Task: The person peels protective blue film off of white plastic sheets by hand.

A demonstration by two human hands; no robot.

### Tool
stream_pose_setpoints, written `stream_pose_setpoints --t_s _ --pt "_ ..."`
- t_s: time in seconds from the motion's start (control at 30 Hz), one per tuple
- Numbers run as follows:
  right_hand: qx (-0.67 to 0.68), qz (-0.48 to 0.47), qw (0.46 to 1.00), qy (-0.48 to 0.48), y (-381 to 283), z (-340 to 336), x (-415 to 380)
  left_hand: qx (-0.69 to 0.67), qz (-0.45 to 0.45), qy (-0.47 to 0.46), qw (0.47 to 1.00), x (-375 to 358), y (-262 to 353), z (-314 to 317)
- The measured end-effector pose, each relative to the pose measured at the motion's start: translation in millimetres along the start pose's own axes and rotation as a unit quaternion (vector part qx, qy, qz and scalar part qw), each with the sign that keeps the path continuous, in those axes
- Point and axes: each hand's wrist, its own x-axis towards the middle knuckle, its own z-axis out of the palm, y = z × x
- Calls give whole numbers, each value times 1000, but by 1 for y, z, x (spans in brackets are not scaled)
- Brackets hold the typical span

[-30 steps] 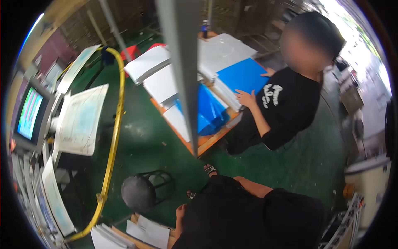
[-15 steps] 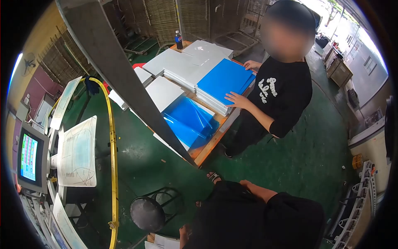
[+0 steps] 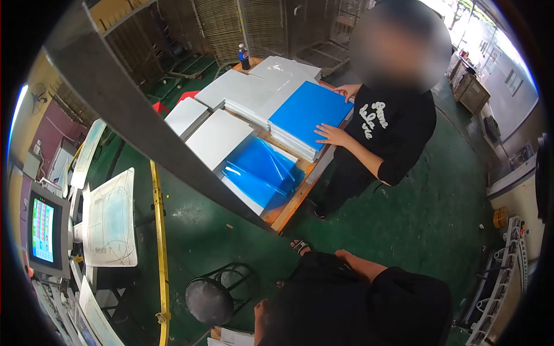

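Note:
Close in front of my black shirt is my right hand (image 3: 344, 254), only partly visible at the end of the bare forearm, its fingers hidden against my body. At the lower edge of the view a strip of my left hand (image 3: 261, 316) shows beside my clothing, near some white sheets (image 3: 236, 336) and a round stool (image 3: 209, 301); its fingers are hidden too. Across from me a person in a black shirt rests both hands on a blue sheet (image 3: 311, 112) atop a stack of white panels (image 3: 292, 142). Crumpled clear blue film (image 3: 262, 167) lies on the table's near end.
More white panel stacks (image 3: 219, 136) and a dark bottle (image 3: 243, 57) stand on the wooden table (image 3: 284, 217). A grey metal beam (image 3: 144, 121) crosses the view. To the left are a yellow rail (image 3: 159, 230), a lit screen (image 3: 43, 230) and pale boards (image 3: 109, 222).
The view has shifted slightly, so the beam and table appear a little further left. The person opposite keeps both hands on the blue sheet. My left hand shows slightly more.

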Motion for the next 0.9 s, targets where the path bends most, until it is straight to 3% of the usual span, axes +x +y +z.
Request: stream_pose_setpoints --t_s 0.13,0.23,0.33,0.43,0.53,0.67,0.9 --pt "-17 -28 999 -10 -3 -8 -5 84 -51 6 995 -16 6 -10" --pt "-3 -12 1000 6 -10 -11 -11 78 -28 64 995 -40 15 -3" --pt "4 -18 1000 -9 3 0 9 48 -107 83 990 -13 -10 -8" --pt "12 1 1000 -24 -13 -14 -11 160 -17 43 986 -14 -17 -15" --pt "9 18 1000 -20 -20 -18 -15 130 26 -26 991 -7 -17 -14" --pt "-3 15 999 -28 -19 -14 -10 136 60 -18 989 -5 -10 -9" --pt "0 35 999 -39 -24 -16 -4 115 -46 0 992 -6 14 -15"
